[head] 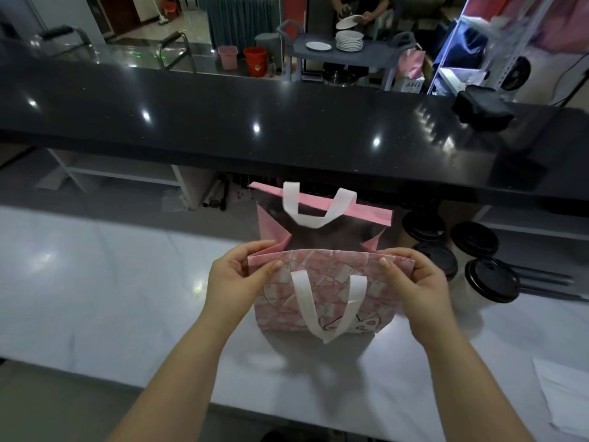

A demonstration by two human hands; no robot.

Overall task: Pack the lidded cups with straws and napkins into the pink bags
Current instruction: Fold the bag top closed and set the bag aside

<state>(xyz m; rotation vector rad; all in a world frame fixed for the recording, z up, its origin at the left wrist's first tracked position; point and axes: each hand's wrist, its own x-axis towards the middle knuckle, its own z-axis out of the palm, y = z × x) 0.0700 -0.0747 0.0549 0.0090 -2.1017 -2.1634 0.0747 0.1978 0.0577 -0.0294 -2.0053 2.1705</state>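
Note:
A pink patterned bag (322, 298) with white handles stands upright on the white counter (95, 282), its mouth spread wide and its inside dark. My left hand (237, 277) pinches the bag's near rim at the left corner. My right hand (411, 282) pinches the same rim at the right corner. Several white cups with black lids stand just right of the bag, the nearest being a lidded cup (492, 280). Dark straws (548, 282) lie on the counter to the right of the cups. White napkins (567, 397) lie at the counter's near right edge.
A raised black bar top (223, 122) runs across behind the white counter. A black bundle (483, 106) sits on it at the right. Beyond it a person handles plates at a grey cart (344, 52).

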